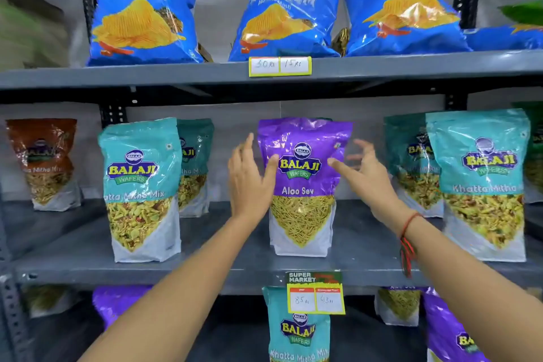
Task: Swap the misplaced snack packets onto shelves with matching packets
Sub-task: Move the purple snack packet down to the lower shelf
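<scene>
A purple Aloo Sev packet stands upright in the middle of the middle shelf, among teal Khatta Mitha Mix packets. My left hand is at the purple packet's left side, fingers straight and thumb touching its front. My right hand hovers at its right side with spread fingers, the thumb near the packet's front. Neither hand grips it. On the lower shelf a teal Khatta Mitha Mix packet stands between purple packets.
Blue Crunchem chip bags fill the top shelf. A brown packet stands at the far left of the middle shelf. Price tags hang on the shelf edges. More teal packets stand behind.
</scene>
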Motion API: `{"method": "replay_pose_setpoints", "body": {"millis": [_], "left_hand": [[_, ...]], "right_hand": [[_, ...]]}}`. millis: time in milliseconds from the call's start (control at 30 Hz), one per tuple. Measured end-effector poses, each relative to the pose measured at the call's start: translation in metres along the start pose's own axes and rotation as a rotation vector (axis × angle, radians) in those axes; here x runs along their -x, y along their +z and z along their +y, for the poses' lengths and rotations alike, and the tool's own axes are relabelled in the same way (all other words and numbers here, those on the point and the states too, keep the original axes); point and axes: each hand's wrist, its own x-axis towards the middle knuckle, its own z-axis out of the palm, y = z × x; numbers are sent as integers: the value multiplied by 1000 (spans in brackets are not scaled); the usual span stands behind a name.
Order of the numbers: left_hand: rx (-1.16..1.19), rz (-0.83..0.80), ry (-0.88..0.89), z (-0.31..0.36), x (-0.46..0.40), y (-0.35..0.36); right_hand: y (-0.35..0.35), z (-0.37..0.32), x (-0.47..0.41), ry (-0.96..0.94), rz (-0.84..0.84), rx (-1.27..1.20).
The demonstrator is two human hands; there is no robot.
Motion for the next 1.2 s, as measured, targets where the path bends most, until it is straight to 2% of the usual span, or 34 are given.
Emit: {"method": "replay_pose_setpoints", "body": {"millis": [67,167,333,467,633,767,867,1033,1200], "left_hand": [[51,-61,-159,-14,2,10],[254,-129,-323,-31,8,24],[299,-59,-419,-33,9,32],[269,2,-431,-25,13,18],[341,111,-339,-10,37,-28],[463,234,-320,1,66,-79],[518,258,-364,-6,98,-114],[428,219,-460,-50,173,-148],[202,102,-556,-115,237,-149]], "right_hand": [[10,14,0,163,-107,-139],[26,37,7,231,-230,-231],[35,42,12,222,-69,-268],[35,28,20,179,-16,-242],[28,-11,53,69,-8,-332],[32,-38,95,44,-59,-468],[46,-40,133,48,-129,-554],[82,-12,212,83,-271,-501],[125,43,267,193,-385,-381]]}}
